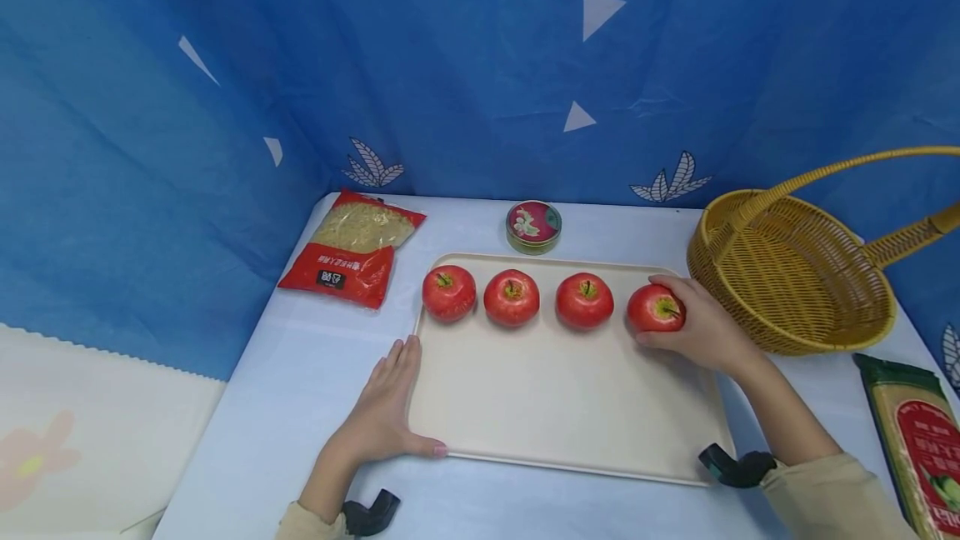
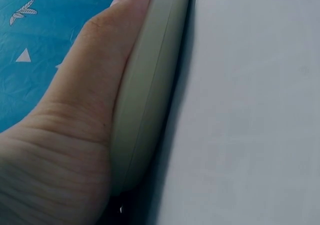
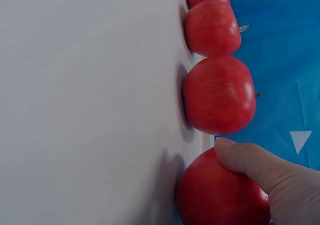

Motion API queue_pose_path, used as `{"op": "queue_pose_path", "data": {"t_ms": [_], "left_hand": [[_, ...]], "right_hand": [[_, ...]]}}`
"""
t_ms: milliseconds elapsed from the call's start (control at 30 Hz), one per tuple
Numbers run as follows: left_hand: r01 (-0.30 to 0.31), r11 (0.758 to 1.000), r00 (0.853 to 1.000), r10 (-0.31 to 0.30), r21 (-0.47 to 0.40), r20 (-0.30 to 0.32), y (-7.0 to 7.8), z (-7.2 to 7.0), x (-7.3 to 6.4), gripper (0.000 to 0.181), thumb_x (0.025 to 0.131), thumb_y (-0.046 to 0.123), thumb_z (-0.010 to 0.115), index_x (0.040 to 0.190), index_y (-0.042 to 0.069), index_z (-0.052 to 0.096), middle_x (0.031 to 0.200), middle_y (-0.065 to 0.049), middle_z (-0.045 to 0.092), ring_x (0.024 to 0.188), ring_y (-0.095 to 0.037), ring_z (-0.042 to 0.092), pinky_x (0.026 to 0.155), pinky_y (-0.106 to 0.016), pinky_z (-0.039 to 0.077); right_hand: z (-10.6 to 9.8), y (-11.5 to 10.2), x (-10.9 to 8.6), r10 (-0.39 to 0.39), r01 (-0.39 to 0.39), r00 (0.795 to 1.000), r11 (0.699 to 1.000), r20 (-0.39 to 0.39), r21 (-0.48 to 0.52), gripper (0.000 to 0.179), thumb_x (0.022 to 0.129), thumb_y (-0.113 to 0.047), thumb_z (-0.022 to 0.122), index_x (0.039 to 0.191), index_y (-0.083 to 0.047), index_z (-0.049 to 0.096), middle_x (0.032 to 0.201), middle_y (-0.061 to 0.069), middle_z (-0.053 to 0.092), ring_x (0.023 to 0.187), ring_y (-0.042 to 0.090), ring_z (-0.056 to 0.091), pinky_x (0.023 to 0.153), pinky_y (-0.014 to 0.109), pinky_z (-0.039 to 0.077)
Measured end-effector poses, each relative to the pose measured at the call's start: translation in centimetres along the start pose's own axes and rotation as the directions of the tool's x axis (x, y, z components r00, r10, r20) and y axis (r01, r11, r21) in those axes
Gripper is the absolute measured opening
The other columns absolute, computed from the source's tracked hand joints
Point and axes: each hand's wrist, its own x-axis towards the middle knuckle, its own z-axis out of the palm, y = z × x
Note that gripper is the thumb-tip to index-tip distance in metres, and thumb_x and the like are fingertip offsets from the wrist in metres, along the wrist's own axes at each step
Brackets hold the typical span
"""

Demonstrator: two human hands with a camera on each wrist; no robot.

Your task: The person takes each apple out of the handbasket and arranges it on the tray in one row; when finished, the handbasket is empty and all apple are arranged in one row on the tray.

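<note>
A cream tray (image 1: 558, 407) lies on the table with several red apples in a row along its far side. My right hand (image 1: 705, 325) grips the rightmost apple (image 1: 651, 309), thumb on its near side and fingers over its far side. In the right wrist view the thumb presses against that apple (image 3: 215, 192), and the neighbouring apple (image 3: 219, 95) sits just beyond it. My left hand (image 1: 378, 415) rests against the tray's near left corner, fingers extended along the left edge and thumb at the front rim. The left wrist view shows the hand against the tray's side (image 2: 147, 85).
A wicker basket (image 1: 885, 319) with a tall handle stands right of the tray. Behind the tray is a round tin (image 1: 534, 227). A red-and-clear food packet (image 1: 345, 269) lies at the back left, a green-and-red packet (image 1: 918, 440) at the right edge. Blue cloth (image 1: 465, 65) hangs behind.
</note>
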Motion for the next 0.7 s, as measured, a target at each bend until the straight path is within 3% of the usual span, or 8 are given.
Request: {"op": "queue_pose_path", "data": {"t_ms": [433,700], "left_hand": [[0.004,1.000,1.000,-0.004,0.007,-0.002,0.1,-0.1,0.0,0.153,0.048,0.077,0.082,0.160,0.018,-0.004,0.169,-0.002,0.000,0.157,-0.026,-0.004,0.125,-0.055,0.004],[0.004,1.000,1.000,-0.004,0.006,0.001,0.2,-0.1,0.0,0.153,0.048,0.076,0.083,0.160,0.017,-0.003,0.169,-0.002,0.000,0.157,-0.026,-0.004,0.126,-0.054,0.004]], "right_hand": [[-0.1,0.2,1.0,0.036,-0.040,0.998,0.995,0.041,0.089,0.104,0.081,-0.055,0.076,0.155,-0.005,0.023,0.142,0.026,0.045,0.124,0.046,0.050,0.093,0.061,0.052],[0.5,0.8,1.1,0.090,-0.096,0.994,0.992,0.066,0.085,0.112,0.081,-0.067,0.069,0.158,-0.005,0.016,0.149,0.030,0.032,0.129,0.050,0.041,0.096,0.066,0.048]]}}
